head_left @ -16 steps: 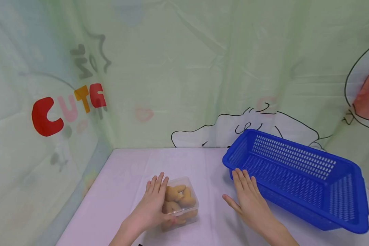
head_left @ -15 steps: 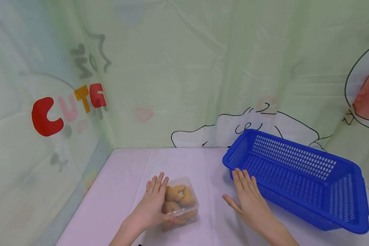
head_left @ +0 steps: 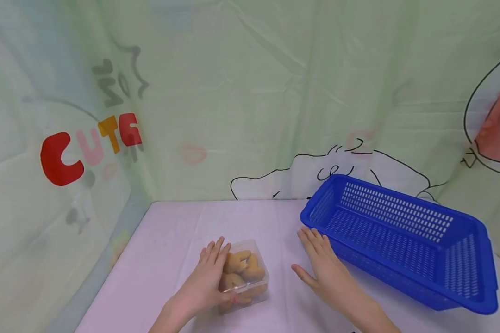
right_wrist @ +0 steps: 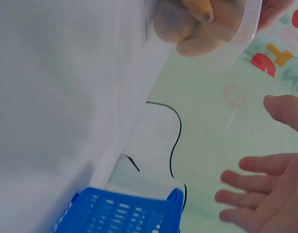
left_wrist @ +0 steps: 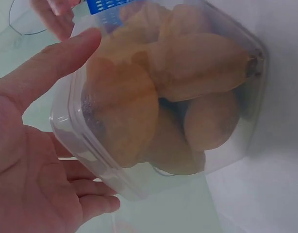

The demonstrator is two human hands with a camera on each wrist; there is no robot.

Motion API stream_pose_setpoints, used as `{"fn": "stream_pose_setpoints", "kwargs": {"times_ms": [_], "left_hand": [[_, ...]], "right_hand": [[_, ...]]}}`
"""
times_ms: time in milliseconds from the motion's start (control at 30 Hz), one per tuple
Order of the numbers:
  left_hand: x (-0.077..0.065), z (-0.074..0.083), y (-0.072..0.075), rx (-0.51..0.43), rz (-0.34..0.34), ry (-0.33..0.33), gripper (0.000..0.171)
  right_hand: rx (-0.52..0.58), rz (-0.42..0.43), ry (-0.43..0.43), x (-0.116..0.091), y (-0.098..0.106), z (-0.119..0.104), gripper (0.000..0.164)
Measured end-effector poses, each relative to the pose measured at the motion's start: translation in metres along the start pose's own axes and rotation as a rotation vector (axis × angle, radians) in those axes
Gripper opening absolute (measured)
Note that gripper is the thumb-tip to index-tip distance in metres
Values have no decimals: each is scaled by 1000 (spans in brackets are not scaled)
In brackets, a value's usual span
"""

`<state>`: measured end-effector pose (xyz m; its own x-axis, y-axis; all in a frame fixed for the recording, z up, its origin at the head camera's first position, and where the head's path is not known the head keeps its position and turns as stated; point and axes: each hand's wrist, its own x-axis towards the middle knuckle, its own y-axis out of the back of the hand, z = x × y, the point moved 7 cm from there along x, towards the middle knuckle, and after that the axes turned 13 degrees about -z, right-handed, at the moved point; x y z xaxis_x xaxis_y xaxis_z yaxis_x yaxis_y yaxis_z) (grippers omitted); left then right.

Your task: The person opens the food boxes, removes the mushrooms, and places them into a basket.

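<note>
A clear plastic box (head_left: 261,267) with a lid stands on the table, filled with several tan, rounded, pear-like pieces (left_wrist: 202,63). My left hand (head_left: 204,277) lies along the box's left side in the head view, fingers extended, thumb at the near side. In the left wrist view its thumb and fingers reach around the lid edge without closing; whether they touch it, I cannot tell. My right hand (head_left: 327,270) hovers between the box and the blue basket (head_left: 393,226), fingers straight, thumb spread, holding nothing.
The blue perforated basket sits at the right, set at an angle, with no contents visible. A white cloth (head_left: 179,226) covers the table. Behind it and on the left hangs a pale green printed curtain (head_left: 216,92).
My right hand has shifted left, away from the basket and towards the box. The left hand has barely moved, and the box stays in place. The head view has turned very slightly.
</note>
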<state>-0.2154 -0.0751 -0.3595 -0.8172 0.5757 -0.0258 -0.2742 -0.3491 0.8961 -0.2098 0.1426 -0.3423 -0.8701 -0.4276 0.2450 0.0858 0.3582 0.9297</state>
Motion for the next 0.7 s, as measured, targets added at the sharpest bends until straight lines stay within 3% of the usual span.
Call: {"fn": "stream_pose_setpoints", "kwargs": {"times_ms": [167,367,533,700], "left_hand": [[-1,-2,-4,-71,4,-5,84],[-3,-5,-6,-63,46,-28,80],[-5,-7,-7,-66,69,-43,78],[-6,-8,-7,-51,76,-43,77]], "right_hand": [[63,8,204,7,-10,-23,65],[81,-58,415,15,-29,-54,68],[-38,-42,525,20,-42,-75,67],[-229,19,567,21,-52,-88,57]]}}
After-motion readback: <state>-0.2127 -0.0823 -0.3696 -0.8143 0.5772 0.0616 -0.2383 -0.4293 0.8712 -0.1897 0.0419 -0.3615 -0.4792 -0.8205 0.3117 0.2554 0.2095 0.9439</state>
